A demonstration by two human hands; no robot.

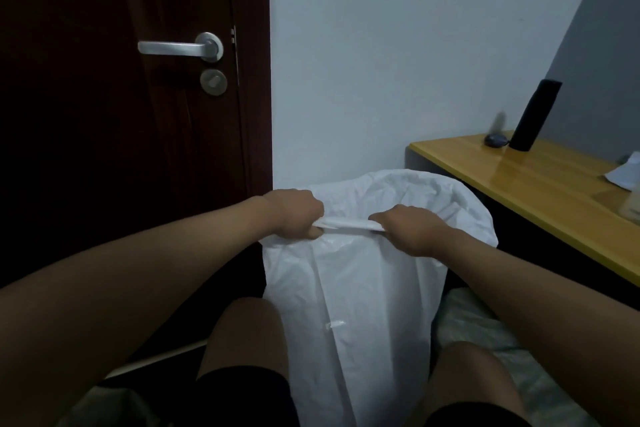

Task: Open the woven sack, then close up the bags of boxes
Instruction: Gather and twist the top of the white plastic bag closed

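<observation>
Dark wooden door (121, 114) fills the left half of the frame, silver lever handle (180, 47) and round lock (213, 81) at upper left-centre. Pale wall (398, 62) behind, centre to right. Yellow-topped desk (540, 191) at right edge; on it a black cylinder (535, 114) tilted, a small dark round object (496, 140) just beside it, and something whitish (625, 172) cut off by the frame edge, cannot tell what.

White woven sack (346, 288) stands centre-low between the person's bare knees, its upper part bulging toward the wall, squeezed between door side and desk side. Contents not visible.

Left hand (298, 213) and right hand (405, 230) both reach forward from lower corners, forearms crossing over the thighs, knuckles up. Each hand's fingers are curled round the sack's near top edge, gripping a folded strip (349, 225) of the material stretched taut between them. Hands are near each other, not touching. Fingertips are tucked under the fabric, mostly hidden.

Desk edge runs close along the sack's right side; door sits close on its left. Open room lies above the sack against the wall. A pale light patterned fabric surface (502, 340) shows at lower right under the right leg.
</observation>
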